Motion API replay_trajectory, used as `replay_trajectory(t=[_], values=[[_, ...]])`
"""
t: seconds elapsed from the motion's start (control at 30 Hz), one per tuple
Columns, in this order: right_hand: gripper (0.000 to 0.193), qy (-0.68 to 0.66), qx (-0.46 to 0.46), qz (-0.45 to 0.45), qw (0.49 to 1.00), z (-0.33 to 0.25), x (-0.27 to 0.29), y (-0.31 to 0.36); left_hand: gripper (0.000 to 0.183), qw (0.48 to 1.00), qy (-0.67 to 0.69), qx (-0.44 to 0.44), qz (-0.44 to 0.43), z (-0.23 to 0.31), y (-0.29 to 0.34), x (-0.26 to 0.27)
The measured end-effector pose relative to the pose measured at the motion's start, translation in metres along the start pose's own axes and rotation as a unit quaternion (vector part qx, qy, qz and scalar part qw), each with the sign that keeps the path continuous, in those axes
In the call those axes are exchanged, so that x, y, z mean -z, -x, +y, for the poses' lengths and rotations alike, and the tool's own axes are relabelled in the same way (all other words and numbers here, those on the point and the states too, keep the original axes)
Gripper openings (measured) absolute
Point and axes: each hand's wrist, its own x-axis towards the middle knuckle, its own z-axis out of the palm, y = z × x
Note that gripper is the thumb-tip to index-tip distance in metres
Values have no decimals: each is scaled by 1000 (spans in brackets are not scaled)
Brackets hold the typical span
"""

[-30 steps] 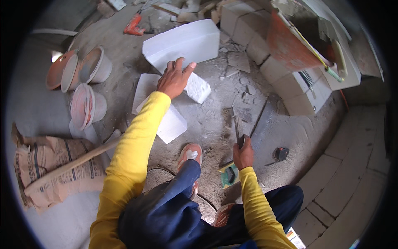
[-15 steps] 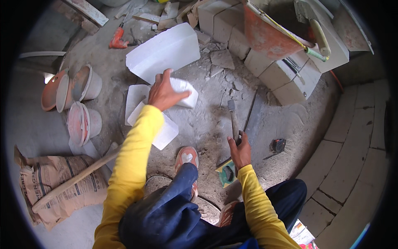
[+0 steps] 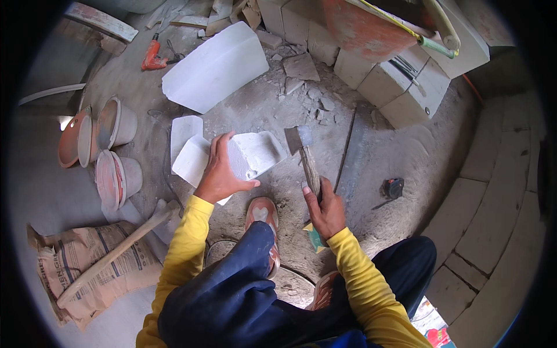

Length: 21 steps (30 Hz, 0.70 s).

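My left hand [image 3: 218, 173] grips the left end of a short white block [image 3: 254, 152], its thumb along the near side. The block's top has a rough face and a smoother hollow-looking end. In my right hand [image 3: 326, 211] is a hatchet [image 3: 310, 165], held by its wooden handle. The broad flat blade points left, just off the block's right end, with a small gap showing. Beside my left hand lie two smaller white block pieces [image 3: 191, 159], partly overlapping. A long white block [image 3: 216, 68] rests farther off on the floor.
Orange drill [image 3: 153, 56] at far left; stacked buckets [image 3: 120, 124] and a paper sack [image 3: 96, 269] under a long wooden handle [image 3: 116, 255] at left. A dusty red wheelbarrow-like tub [image 3: 365, 29] stands over grey blocks [image 3: 386, 81]. Tape measure [image 3: 393, 187] at right; rubble [image 3: 316, 98] ahead.
My left hand has closed round the short block, turned it and brought it nearer. My right hand has raised the hatchet leftward and turned its blade toward the block.
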Motion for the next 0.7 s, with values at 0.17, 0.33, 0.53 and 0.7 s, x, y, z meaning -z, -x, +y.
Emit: replay_trajectory(t=[0.17,0.33,0.53,0.7], values=[[47,-32,81,-19,996,-39,4,7,124,999,12,51,6,3,2,-8],[38,16,143,7,990,-47,-4,13,119,997,46,62,25,12,0,-19],[35,46,70,-41,996,-37,1,-1,119,998,33,49,23,-1,15,-17],[35,24,154,32,987,-42,-6,0,118,999,19,33,21,10,1,-22]])
